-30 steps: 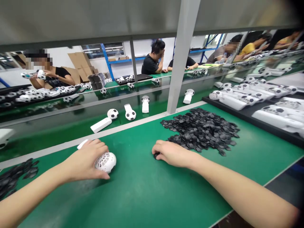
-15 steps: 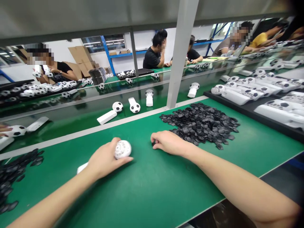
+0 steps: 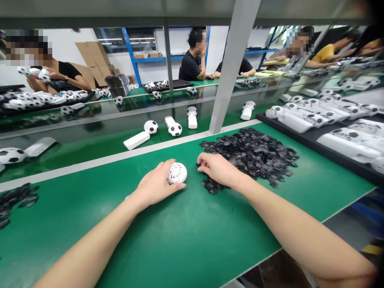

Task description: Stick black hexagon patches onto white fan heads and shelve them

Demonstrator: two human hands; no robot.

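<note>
My left hand (image 3: 156,185) is wrapped round a white device with a round openwork head (image 3: 177,173); the head shows between thumb and fingers, and most of its handle is hidden under the hand. To the right, my right hand (image 3: 216,169) pinches a small black piece (image 3: 198,164) at its fingertips. Beside and behind that hand spreads a pile of flat black pieces (image 3: 255,154) on the green worktop (image 3: 186,240). Some of them lie just under the right hand.
A black tray (image 3: 303,138) of white devices stands at the right. More black pieces (image 3: 18,198) lie at the far left. Behind a metal post (image 3: 231,68), devices (image 3: 137,141) rest on the green conveyor. Several people sit across it.
My left hand has moved right and slightly up with the white device, nearer my right hand. My right hand has shifted slightly up and still pinches a black piece. The view has shifted.
</note>
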